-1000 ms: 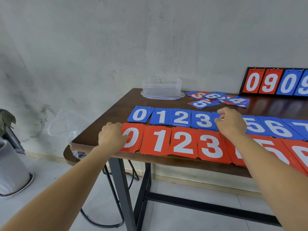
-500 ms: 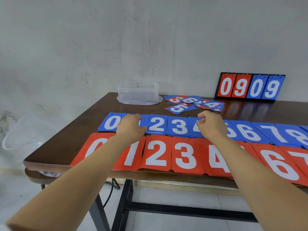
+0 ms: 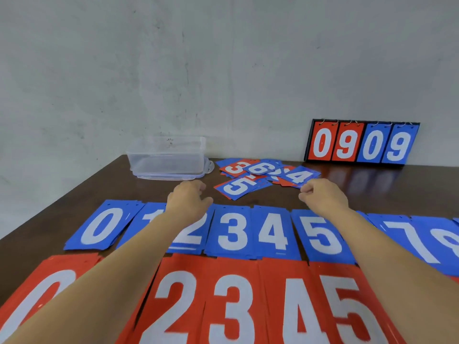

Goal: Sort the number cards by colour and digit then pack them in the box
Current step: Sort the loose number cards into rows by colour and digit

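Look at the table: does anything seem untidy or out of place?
Yes. The loose pile of cards behind the blue row is jumbled: red and blue mixed, overlapping, turned at odd angles. The blue row and red row lie in order by comparison.

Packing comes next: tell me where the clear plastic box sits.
Head view: the clear rectangular plastic box stands on the brown table by the wall, left of the loose red-and-blue card pile.

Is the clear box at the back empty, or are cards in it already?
Empty: the clear box shows no red or blue through its walls. A loose pile of cards lies outside, to its right.
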`<state>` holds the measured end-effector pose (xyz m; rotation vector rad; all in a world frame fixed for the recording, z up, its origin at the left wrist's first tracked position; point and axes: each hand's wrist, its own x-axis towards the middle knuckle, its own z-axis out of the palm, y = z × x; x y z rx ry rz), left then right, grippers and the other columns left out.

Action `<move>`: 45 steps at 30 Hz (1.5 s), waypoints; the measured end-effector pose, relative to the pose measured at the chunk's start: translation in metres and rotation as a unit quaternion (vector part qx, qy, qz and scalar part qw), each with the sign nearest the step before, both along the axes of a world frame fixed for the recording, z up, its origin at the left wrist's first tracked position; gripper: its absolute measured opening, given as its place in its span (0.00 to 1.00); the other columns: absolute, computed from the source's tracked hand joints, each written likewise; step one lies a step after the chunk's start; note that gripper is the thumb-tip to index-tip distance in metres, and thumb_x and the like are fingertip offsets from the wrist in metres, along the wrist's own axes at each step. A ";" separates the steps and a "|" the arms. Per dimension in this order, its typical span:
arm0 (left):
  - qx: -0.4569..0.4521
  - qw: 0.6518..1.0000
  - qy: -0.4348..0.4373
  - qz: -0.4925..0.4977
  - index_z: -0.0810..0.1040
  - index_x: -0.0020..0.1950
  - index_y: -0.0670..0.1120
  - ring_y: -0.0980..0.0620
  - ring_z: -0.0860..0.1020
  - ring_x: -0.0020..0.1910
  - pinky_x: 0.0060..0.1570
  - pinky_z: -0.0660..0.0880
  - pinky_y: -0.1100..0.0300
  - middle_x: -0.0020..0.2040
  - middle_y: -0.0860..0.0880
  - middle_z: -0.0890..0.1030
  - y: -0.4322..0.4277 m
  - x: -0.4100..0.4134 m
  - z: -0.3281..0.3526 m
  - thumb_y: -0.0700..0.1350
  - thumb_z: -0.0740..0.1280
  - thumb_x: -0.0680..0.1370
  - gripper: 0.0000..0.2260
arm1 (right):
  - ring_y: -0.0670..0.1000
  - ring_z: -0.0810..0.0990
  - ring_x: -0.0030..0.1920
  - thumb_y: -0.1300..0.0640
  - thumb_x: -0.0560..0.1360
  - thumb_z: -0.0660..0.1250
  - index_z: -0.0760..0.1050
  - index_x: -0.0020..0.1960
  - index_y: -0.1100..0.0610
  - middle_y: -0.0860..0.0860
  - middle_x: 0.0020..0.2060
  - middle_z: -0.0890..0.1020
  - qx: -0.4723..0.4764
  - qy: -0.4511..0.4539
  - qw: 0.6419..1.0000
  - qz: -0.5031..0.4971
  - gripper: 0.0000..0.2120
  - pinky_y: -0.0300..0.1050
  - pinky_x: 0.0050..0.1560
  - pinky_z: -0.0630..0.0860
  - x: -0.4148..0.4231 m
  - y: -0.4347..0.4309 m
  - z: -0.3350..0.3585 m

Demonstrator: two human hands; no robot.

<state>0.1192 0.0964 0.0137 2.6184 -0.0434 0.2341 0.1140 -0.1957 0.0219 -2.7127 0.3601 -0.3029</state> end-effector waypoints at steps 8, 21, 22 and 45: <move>-0.016 0.999 0.042 0.025 0.72 0.69 0.46 0.50 0.76 0.60 0.62 0.73 0.51 0.61 0.48 0.79 -0.036 0.059 -0.011 0.54 0.70 0.75 0.25 | 0.52 0.76 0.57 0.51 0.78 0.64 0.76 0.60 0.52 0.51 0.57 0.79 -0.004 0.009 0.998 0.061 0.12 0.48 0.53 0.75 0.084 0.000 -0.013; 0.118 0.989 0.084 0.009 0.67 0.71 0.52 0.49 0.66 0.67 0.66 0.65 0.52 0.67 0.51 0.69 -0.054 0.115 -0.032 0.73 0.66 0.67 0.39 | 0.55 0.68 0.69 0.46 0.80 0.61 0.61 0.76 0.51 0.54 0.70 0.70 -0.120 0.022 0.979 0.165 0.26 0.51 0.67 0.67 0.169 0.037 -0.035; 0.118 0.990 0.081 0.006 0.68 0.71 0.53 0.50 0.67 0.67 0.66 0.65 0.52 0.66 0.51 0.70 -0.053 0.117 -0.032 0.73 0.66 0.67 0.38 | 0.54 0.71 0.66 0.47 0.81 0.59 0.66 0.73 0.51 0.53 0.67 0.74 -0.129 0.017 0.976 0.174 0.22 0.49 0.63 0.70 0.171 0.036 -0.037; 0.167 0.985 0.040 -0.001 0.74 0.56 0.50 0.51 0.76 0.51 0.55 0.71 0.55 0.49 0.51 0.79 -0.057 0.100 -0.013 0.64 0.65 0.75 0.20 | 0.51 0.77 0.56 0.48 0.78 0.64 0.74 0.64 0.53 0.52 0.60 0.79 0.016 0.003 1.000 0.014 0.16 0.49 0.56 0.76 0.088 -0.057 -0.019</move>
